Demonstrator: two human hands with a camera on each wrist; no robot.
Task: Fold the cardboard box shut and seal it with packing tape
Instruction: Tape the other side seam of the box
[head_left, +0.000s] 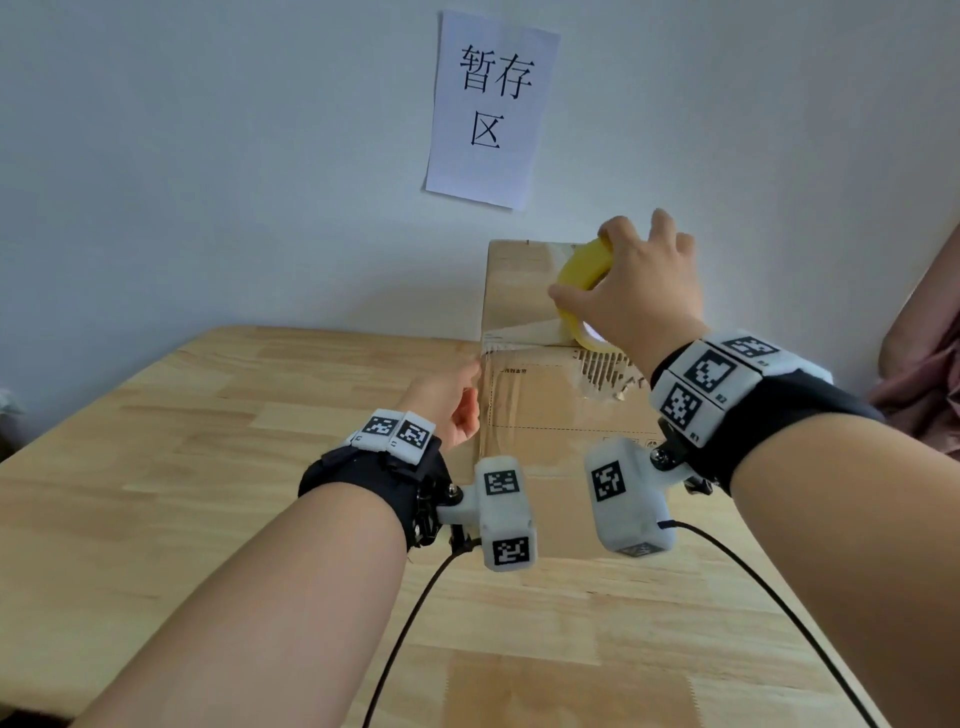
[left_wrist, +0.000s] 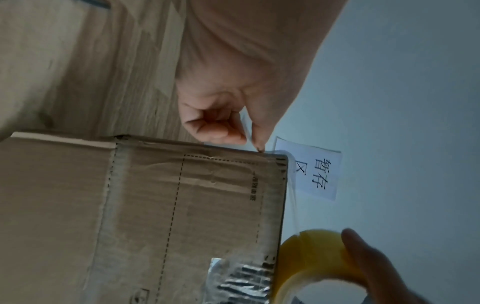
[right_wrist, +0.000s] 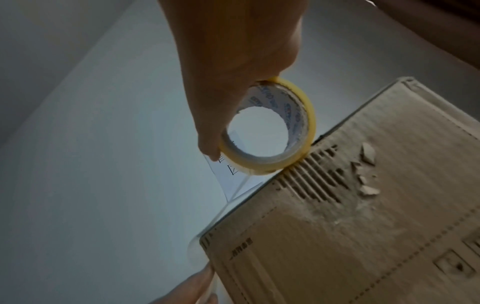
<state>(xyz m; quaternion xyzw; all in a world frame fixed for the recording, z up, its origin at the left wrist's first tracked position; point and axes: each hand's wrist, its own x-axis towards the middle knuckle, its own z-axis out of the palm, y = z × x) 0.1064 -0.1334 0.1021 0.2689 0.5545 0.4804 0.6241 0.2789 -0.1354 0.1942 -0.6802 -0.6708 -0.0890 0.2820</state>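
Note:
A brown cardboard box (head_left: 561, 415) stands on the wooden table (head_left: 208, 467) against the wall, its flaps folded shut. My right hand (head_left: 628, 296) grips a yellow roll of packing tape (head_left: 584, 267) over the box's top near edge. A clear strip of tape (head_left: 524, 332) runs from the roll leftward along that edge. My left hand (head_left: 452, 400) pinches the strip's free end at the box's top left corner. The left wrist view shows the left hand (left_wrist: 223, 127) pinching beside the box (left_wrist: 182, 205). The right wrist view shows the roll (right_wrist: 310, 123) touching the box (right_wrist: 363, 226).
A paper sign (head_left: 491, 109) with printed characters hangs on the wall right behind the box. The box's near face has a torn patch (head_left: 608, 374) with exposed corrugation. Pink cloth (head_left: 924, 374) lies at the right edge. Two black cables (head_left: 405, 623) trail across the table's front.

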